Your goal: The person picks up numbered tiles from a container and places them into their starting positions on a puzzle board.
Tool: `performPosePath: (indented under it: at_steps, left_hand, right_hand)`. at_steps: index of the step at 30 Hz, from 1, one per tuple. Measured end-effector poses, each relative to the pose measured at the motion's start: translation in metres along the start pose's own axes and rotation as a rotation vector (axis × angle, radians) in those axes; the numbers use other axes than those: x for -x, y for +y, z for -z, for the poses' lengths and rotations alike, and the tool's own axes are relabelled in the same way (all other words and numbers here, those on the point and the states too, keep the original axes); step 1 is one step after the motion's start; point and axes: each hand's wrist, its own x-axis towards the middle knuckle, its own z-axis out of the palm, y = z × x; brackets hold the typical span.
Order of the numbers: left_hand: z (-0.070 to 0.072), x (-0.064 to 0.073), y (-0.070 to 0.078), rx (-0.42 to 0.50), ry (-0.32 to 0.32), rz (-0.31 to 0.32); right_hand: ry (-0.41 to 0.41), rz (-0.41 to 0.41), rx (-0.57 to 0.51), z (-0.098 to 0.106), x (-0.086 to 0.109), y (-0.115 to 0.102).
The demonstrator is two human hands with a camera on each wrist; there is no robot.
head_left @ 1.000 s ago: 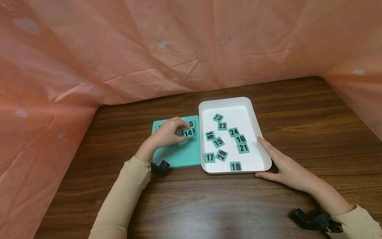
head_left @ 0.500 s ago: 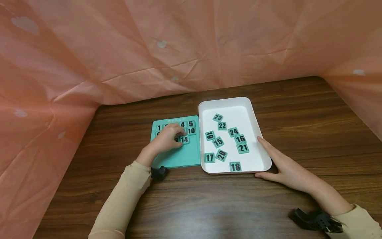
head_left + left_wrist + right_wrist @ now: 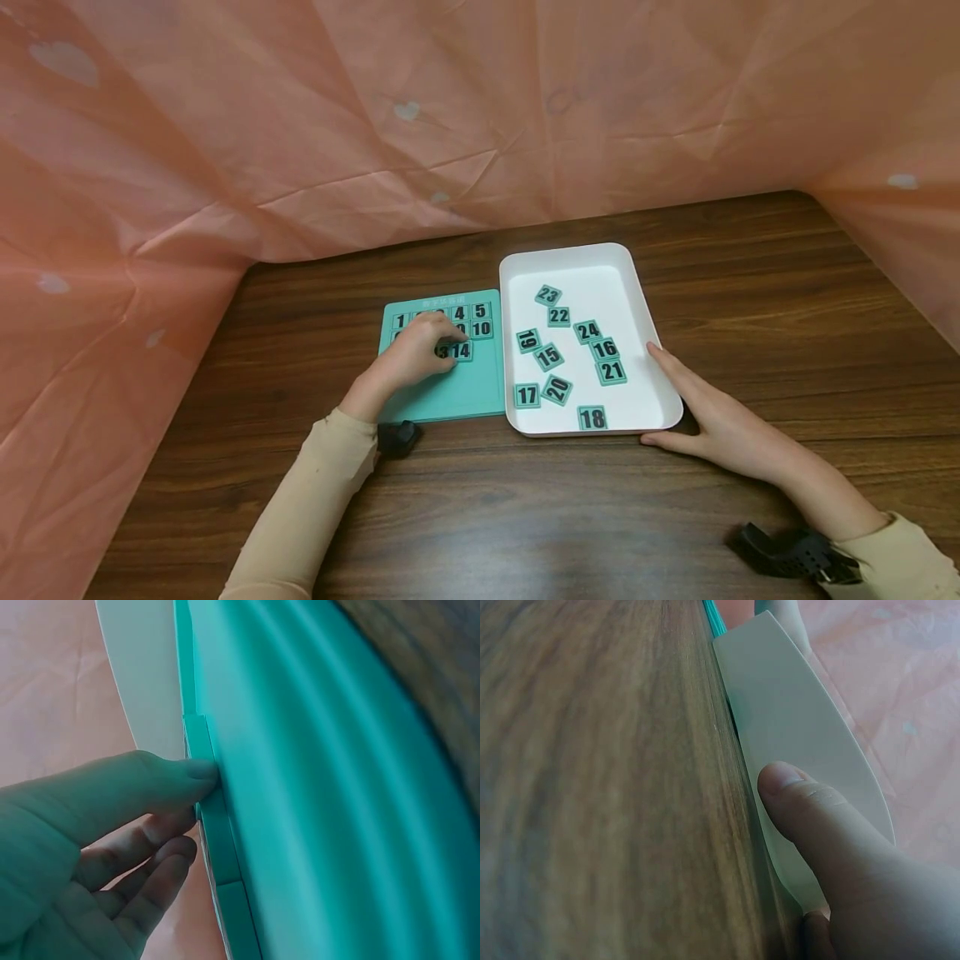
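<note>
My left hand point(image 3: 422, 348) pinches the number 14 tile point(image 3: 462, 352) between thumb and fingers, at the right end of the third row on the teal number board point(image 3: 468, 396). In the left wrist view, the thumb point(image 3: 184, 780) presses the near edge of a teal tile point(image 3: 199, 736), which lines up with its neighbour. Tiles such as 1, 4, 5 and 10 fill the rows behind; my fingers hide some others. My right hand point(image 3: 720, 429) rests against the near right corner of the white tray point(image 3: 641, 404), thumb on the front wall and straight fingers along the side.
Several loose number tiles lie in the tray, among them 23 point(image 3: 548, 295), 15 point(image 3: 549, 357) and 18 point(image 3: 592, 418). The tray stands against the board's right edge on a brown wooden table point(image 3: 525, 517). A pinkish-orange curtain point(image 3: 480, 125) encloses the table's back and sides.
My left hand has brought the 14 tile down from over the 10 into the third row, then shifted it slightly left beside the 13. The right hand and tray have stayed put.
</note>
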Motion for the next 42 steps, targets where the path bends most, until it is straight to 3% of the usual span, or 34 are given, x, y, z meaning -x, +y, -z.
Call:
performPosePath:
  at_steps: [12,23,27,33,37,42]
  left_hand:
    - [-0.002,0.003,0.006,-0.035,0.021,0.053]
    - [0.003,0.001,0.013,0.002,0.006,0.049]
    - [0.008,-0.004,0.025,0.036,0.041,0.002]
    - [0.007,-0.020,0.051,0.063,0.070,-0.124]
    - [-0.001,-0.032,0.062,0.060,0.031,-0.199]
    - [-0.011,-0.044,0.069,0.078,-0.032,-0.246]
  right_hand:
    - [0.003,0.006,0.003,0.000,0.000,0.000]
    - [0.002,0.005,0.002,0.000,0.000,0.000]
    - [0.002,0.005,0.003,0.000,0.000,0.000]
    - [0.008,0.008,0.005,0.000,0.000,0.001]
    - [0.010,0.010,0.003,-0.001,0.000,0.001]
    - [0.011,0.008,0.006,-0.001,0.000,0.001]
